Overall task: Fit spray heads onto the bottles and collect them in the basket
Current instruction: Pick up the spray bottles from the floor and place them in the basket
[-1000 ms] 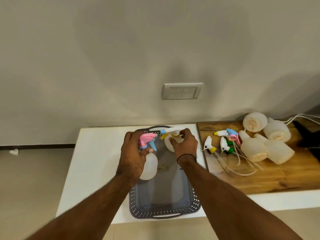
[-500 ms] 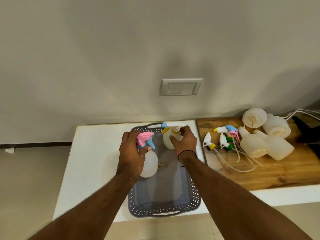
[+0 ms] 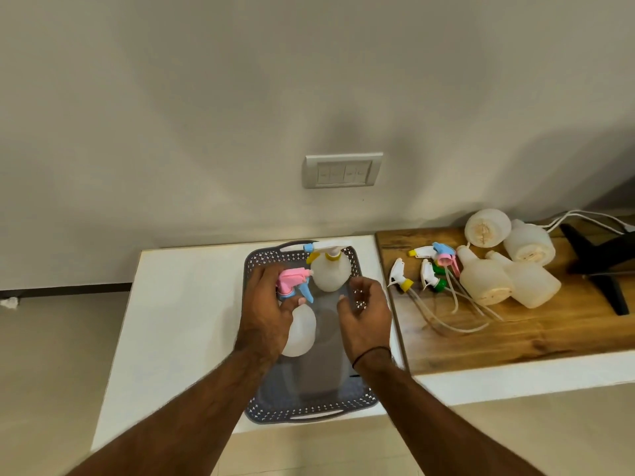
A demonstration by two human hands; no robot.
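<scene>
A grey perforated basket (image 3: 311, 408) sits on the white counter (image 3: 178, 321). At its far end stands a translucent bottle with a white, yellow and blue spray head (image 3: 330, 273). My left hand (image 3: 266, 314) grips a second bottle with a pink and blue spray head (image 3: 299, 324) over the basket's left side. My right hand (image 3: 365, 312) hovers over the basket's right side, fingers apart and empty, just short of the standing bottle. Several loose spray heads (image 3: 427, 271) and several headless bottles (image 3: 488, 283) lie on the wooden board.
The wooden board (image 3: 515, 338) adjoins the counter on the right. A black stand (image 3: 604, 266) and white cables (image 3: 591, 218) lie at its far right. A wall switch plate (image 3: 343, 170) is above. Floor lies to the left and front.
My right hand has let go of the yellow-collared bottle, which now stands in the basket, and drawn back toward me. My left hand keeps the pink-headed bottle.
</scene>
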